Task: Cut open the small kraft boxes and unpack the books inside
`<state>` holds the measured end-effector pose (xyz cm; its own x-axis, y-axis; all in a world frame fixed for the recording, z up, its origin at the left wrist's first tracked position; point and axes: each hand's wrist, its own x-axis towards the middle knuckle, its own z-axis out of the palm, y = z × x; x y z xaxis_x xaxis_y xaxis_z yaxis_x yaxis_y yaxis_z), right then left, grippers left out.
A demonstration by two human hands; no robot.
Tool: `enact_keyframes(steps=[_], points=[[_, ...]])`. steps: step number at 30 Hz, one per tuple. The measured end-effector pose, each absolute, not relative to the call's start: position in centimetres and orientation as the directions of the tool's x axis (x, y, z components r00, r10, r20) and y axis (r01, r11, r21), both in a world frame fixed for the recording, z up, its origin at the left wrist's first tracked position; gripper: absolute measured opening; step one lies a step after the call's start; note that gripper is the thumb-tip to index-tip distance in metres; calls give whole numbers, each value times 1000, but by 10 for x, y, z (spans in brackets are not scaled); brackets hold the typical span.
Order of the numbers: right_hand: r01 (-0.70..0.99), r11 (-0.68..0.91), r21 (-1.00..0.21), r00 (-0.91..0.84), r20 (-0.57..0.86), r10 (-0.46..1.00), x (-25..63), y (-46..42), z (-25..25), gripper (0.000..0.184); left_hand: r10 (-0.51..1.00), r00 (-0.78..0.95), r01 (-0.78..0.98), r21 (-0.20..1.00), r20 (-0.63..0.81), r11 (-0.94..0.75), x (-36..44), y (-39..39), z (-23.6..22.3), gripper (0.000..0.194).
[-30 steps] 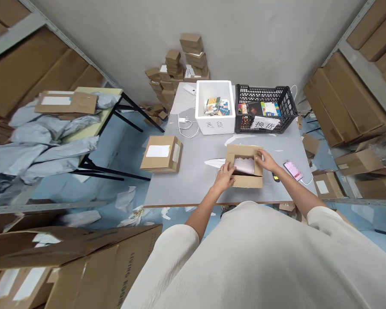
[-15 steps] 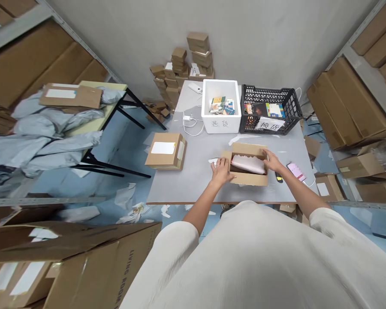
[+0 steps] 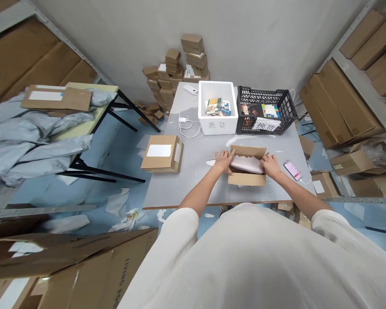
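Note:
An open cardboard box (image 3: 246,180) stands on the grey table, its two long flaps up. Inside lies a long pale pink package (image 3: 246,164) with a wavy edge. My left hand (image 3: 223,162) is closed over the box's left end, its fingers at the short flap, which it mostly hides. At the right end, my right hand (image 3: 270,165) grips the box edge with curled fingers, close to the package's end. Whether either hand touches the package I cannot tell.
On the table are a taped carton (image 3: 161,155), a white foam bin (image 3: 218,125) and a black crate (image 3: 286,122), both containing books or packs, and a phone (image 3: 292,170) with its cable. Grey parcels (image 3: 41,150) cover a side table. Small boxes (image 3: 193,43) are stacked behind.
My left hand has moved in over the left end of the box, covering its short flap. My right fingers have curled at the right end. My forearm now hides the black-and-yellow cutter.

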<state>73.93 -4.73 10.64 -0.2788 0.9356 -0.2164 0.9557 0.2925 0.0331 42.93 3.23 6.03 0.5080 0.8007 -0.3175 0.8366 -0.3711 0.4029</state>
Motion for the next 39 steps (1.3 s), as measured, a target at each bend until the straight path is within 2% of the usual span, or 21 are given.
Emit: enact_keyframes(steps=[4, 7, 16, 24, 27, 32, 39], points=[[913, 406, 47, -380, -266, 886, 690, -46, 112, 36, 796, 497, 844, 404, -345, -351, 432, 34, 55, 164], [898, 434, 73, -397, -290, 871, 659, -44, 113, 39, 799, 491, 851, 385, -347, -357, 431, 32, 54, 164], [905, 413, 101, -362, -330, 872, 633, -48, 103, 44, 807, 491, 841, 421, -329, -340, 422, 25, 49, 159], [933, 355, 60, -329, -262, 907, 646, -41, 114, 36, 823, 504, 783, 540, -260, -309, 404, 11, 43, 151], [954, 299, 21, -289, -203, 936, 655, -40, 125, 31, 831, 491, 791, 535, -262, -298, 404, 7, 42, 151], [984, 155, -92, -158, -23, 987, 685, -37, 158, 29, 842, 460, 819, 500, -280, -281, 407, 5, 43, 152], [935, -86, -343, 188, 275, 943, 767, -44, 236, 38, 835, 479, 825, 462, -271, -324, 405, 0, 48, 139]])
